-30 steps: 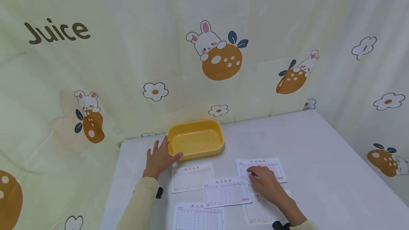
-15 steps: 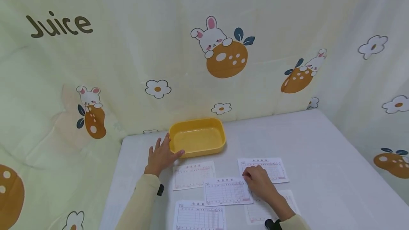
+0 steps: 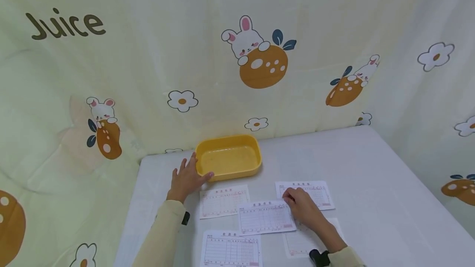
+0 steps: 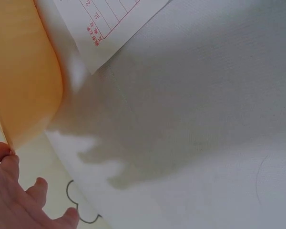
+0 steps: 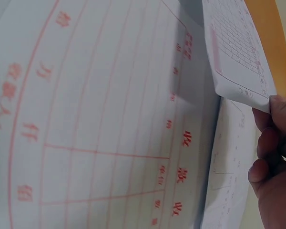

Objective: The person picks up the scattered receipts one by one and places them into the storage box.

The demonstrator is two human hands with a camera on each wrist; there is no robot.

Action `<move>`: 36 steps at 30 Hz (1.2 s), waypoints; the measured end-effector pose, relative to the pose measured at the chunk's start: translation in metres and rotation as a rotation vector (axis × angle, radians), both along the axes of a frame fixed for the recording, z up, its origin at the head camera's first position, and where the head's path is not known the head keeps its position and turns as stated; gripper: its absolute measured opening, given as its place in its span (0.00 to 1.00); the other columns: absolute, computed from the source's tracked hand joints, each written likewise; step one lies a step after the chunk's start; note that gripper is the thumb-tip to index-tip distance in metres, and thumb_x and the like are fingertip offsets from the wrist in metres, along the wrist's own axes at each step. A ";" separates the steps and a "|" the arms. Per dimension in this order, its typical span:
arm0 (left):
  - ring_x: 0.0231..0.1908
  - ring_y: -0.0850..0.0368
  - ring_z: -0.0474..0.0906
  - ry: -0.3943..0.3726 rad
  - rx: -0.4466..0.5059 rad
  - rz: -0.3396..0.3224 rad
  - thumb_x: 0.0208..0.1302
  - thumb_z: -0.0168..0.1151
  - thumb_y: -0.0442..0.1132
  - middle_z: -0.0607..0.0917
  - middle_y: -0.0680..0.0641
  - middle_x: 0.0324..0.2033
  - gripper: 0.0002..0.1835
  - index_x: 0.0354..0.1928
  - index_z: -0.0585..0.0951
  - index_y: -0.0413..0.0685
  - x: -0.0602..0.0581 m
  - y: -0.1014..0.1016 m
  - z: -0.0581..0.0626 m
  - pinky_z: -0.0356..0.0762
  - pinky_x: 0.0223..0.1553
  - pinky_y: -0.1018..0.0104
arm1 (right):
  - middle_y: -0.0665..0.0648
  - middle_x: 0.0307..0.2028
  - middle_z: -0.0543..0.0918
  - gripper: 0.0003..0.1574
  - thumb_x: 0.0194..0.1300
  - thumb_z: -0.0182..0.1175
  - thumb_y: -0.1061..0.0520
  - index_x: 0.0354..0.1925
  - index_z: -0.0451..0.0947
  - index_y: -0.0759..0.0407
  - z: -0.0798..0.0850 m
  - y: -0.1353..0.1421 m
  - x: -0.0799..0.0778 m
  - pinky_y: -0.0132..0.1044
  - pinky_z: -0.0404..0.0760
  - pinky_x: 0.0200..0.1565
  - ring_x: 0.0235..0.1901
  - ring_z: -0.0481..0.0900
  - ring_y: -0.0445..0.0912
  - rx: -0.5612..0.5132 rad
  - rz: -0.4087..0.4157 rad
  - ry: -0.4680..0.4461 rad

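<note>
While the left hand (image 3: 185, 182) rests against a yellow tray (image 3: 228, 163), the right hand (image 3: 302, 207) pinches a printed form (image 3: 265, 219)

Seen from the head, the left hand's fingers are spread at the tray's left end, thumb along the front, apparently to keep it from sliding on the white table (image 3: 371, 184). The pinched form, in front of the tray, overlaps the lower-left sheet (image 3: 231, 250). From the left wrist, a fingertip touches the tray's edge, other fingers apart. From the right wrist, thumb and finger grip the form's corner, raised off the paper beneath, likely because a corner separates thin paper most easily.
</note>
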State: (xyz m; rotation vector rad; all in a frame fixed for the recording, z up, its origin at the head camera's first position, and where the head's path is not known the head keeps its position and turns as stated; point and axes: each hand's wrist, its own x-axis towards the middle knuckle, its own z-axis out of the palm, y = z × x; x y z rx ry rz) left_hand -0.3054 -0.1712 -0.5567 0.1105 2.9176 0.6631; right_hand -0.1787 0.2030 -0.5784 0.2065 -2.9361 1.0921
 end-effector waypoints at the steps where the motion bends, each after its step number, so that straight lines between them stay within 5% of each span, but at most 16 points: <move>1: 0.82 0.35 0.47 0.000 0.000 0.002 0.66 0.71 0.66 0.71 0.41 0.77 0.61 0.86 0.49 0.43 0.000 -0.001 0.000 0.40 0.76 0.26 | 0.49 0.31 0.77 0.07 0.74 0.62 0.70 0.39 0.81 0.60 0.001 0.000 -0.001 0.39 0.76 0.37 0.34 0.71 0.44 -0.002 0.006 -0.001; 15: 0.82 0.35 0.48 -0.006 0.017 0.012 0.67 0.71 0.64 0.70 0.39 0.78 0.61 0.86 0.48 0.41 -0.001 -0.010 0.011 0.41 0.77 0.26 | 0.53 0.34 0.77 0.03 0.79 0.60 0.67 0.43 0.79 0.67 0.031 0.006 -0.022 0.37 0.75 0.37 0.35 0.72 0.47 -0.048 0.030 0.034; 25: 0.82 0.35 0.50 -0.016 0.029 0.001 0.69 0.70 0.65 0.69 0.39 0.78 0.60 0.86 0.48 0.41 -0.001 -0.009 0.013 0.43 0.77 0.26 | 0.55 0.34 0.79 0.04 0.78 0.58 0.70 0.45 0.79 0.67 0.073 0.005 -0.057 0.38 0.77 0.36 0.35 0.74 0.49 -0.079 0.053 0.122; 36: 0.80 0.35 0.55 -0.029 0.061 0.019 0.67 0.71 0.65 0.70 0.41 0.78 0.60 0.86 0.50 0.42 0.003 -0.001 0.008 0.45 0.77 0.27 | 0.60 0.38 0.81 0.05 0.81 0.55 0.67 0.48 0.78 0.66 0.118 -0.019 -0.102 0.43 0.79 0.41 0.39 0.77 0.54 -0.118 0.035 0.101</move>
